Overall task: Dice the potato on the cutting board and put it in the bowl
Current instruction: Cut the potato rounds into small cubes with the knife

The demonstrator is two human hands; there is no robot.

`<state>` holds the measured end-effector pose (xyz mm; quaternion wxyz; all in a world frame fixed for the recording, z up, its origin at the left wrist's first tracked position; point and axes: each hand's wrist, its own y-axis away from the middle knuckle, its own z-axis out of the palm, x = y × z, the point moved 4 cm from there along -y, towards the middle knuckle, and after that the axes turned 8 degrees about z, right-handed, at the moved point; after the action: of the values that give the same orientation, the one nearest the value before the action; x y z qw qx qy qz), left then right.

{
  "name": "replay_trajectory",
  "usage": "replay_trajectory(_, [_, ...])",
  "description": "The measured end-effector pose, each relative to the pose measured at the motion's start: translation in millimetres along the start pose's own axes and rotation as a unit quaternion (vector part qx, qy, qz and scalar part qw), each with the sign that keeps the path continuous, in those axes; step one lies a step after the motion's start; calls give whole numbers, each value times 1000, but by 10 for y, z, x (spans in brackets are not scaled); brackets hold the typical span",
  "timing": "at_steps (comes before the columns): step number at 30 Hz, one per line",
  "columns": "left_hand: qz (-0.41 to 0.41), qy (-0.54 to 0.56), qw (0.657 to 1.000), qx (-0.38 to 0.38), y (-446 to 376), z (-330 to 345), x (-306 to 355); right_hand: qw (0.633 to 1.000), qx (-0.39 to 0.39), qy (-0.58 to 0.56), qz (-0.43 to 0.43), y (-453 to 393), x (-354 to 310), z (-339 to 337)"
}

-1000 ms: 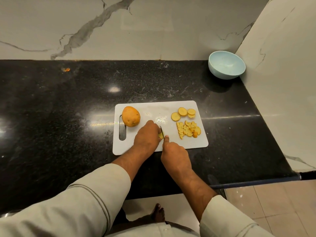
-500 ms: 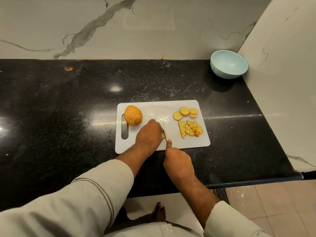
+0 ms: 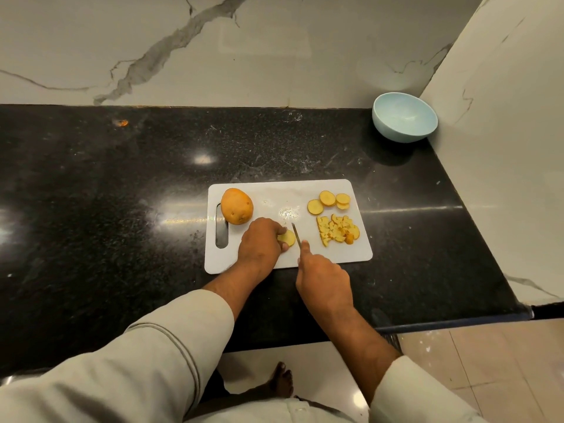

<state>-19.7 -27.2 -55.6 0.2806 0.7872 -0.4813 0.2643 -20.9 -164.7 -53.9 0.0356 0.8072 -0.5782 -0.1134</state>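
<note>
Sitting at far-left of white cutting board (image 3: 274, 193), whole potato (image 3: 236, 206) w/ brown skin, uncut. Left hand (image 3: 261, 241) palm-down, fingers curled, pinching pale potato slice (image 3: 287, 238). Right hand (image 3: 323, 277) grips knife (image 3: 296, 235), forefinger along spine. Round slices (image 3: 328, 201) & diced pieces (image 3: 337, 230) at board's right; light-blue bowl (image 3: 404, 120) in far-right corner.

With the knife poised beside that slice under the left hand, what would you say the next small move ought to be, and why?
Probably bring the knife down through the potato slice. The left hand pins that slice on the cutting board, the right hand holds the blade just right of it, and it looks uncut, unlike the diced pile. The bowl looks empty.
</note>
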Motion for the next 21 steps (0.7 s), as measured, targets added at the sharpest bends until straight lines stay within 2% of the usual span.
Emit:
replay_trajectory(6, [8, -20, 1000, 4, 14, -34, 38, 999, -8, 20, -31, -131, -151, 63])
replay_trajectory(13, [19, -75, 997, -21, 2, -55, 103, 999, -13, 20, -23, -166, -175, 136])
replay_trajectory(21, [12, -84, 996, -31, -36, -61, 125, 999, -29, 31, -29, -221, -214, 223])
